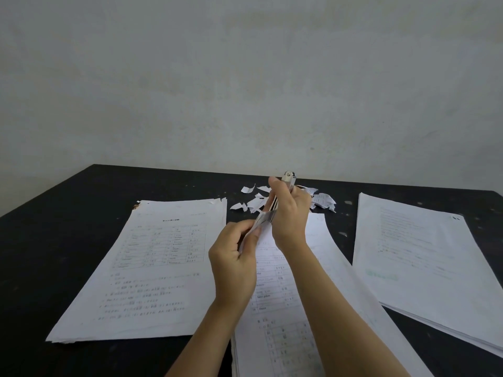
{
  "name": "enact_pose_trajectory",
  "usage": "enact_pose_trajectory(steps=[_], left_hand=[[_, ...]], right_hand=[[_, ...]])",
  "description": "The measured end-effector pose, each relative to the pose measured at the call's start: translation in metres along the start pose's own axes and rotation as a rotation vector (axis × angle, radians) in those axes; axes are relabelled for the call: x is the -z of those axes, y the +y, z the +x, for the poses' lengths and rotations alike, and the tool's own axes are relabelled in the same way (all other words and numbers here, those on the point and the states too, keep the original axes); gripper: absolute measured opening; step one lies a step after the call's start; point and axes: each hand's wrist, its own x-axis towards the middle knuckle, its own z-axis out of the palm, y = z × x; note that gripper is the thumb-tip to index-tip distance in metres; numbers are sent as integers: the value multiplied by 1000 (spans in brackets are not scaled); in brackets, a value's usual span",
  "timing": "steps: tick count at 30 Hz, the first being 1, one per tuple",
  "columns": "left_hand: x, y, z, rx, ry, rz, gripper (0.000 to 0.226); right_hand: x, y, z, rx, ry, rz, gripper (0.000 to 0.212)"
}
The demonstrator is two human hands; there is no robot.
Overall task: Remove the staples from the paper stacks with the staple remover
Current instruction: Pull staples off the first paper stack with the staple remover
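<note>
Gripping the remover (289, 178) with our right hand (290, 213), fingers curled round it, we hold it raised over the middle stack (326, 268). Our left hand (234, 265) pinches a paper strip (262, 220) at its lower end. Side stacks (152, 268) flank us on the table (81, 202).

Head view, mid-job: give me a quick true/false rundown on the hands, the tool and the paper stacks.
1. The right hand holds the staple remover. True.
2. Torn paper scraps lie at the far side of the table. True.
3. The left hand lies flat on the table. False: it pinches a paper strip at the tool's lower end.
4. Only one paper stack is out. False: three, the left stack, middle stack and right stack.
</note>
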Motion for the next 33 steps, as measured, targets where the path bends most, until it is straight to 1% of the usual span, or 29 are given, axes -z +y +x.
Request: enact_pose_trajectory(steps=[5, 7, 9, 11, 13, 14, 18, 21, 23, 25, 27, 29, 31, 33], left_hand=[[-2, 1, 0, -45, -23, 22, 12], [-2, 1, 0, -53, -31, 19, 12], [-3, 0, 0, -25, -34, 7, 12], [-3, -2, 0, 56, -38, -12, 11], [-2, -4, 0, 152, -59, -42, 11], [-2, -5, 0, 200, -76, -61, 11], [2, -7, 7, 450, -112, -193, 11], [7, -9, 14, 645, -134, -305, 15], [10, -9, 18, 704, -149, -372, 15], [12, -8, 18, 705, -173, -410, 16], [12, -7, 17, 652, -195, -385, 17], [11, -7, 15, 551, -206, -323, 16], [9, -5, 12, 431, -212, -255, 14], [7, -4, 9, 319, -205, -191, 16]], right_hand=[[-1, 2, -1, -29, 21, -7, 41], [-1, 2, -1, -42, 39, -16, 42], [-2, 1, 0, -31, 40, -27, 44], [-1, 0, 2, -31, 25, -30, 49], [0, -2, 4, -85, 7, 6, 56], [1, -3, 5, -125, 16, 39, 56], [6, -11, 10, -256, 140, 200, 40], [9, -13, 15, -323, 214, 231, 40], [8, -13, 16, -336, 226, 226, 40], [6, -13, 15, -327, 218, 196, 40], [4, -13, 12, -294, 209, 165, 40], [3, -13, 9, -238, 173, 148, 42], [1, -11, 7, -167, 97, 127, 46], [-1, -9, 5, -107, 19, 69, 50]])
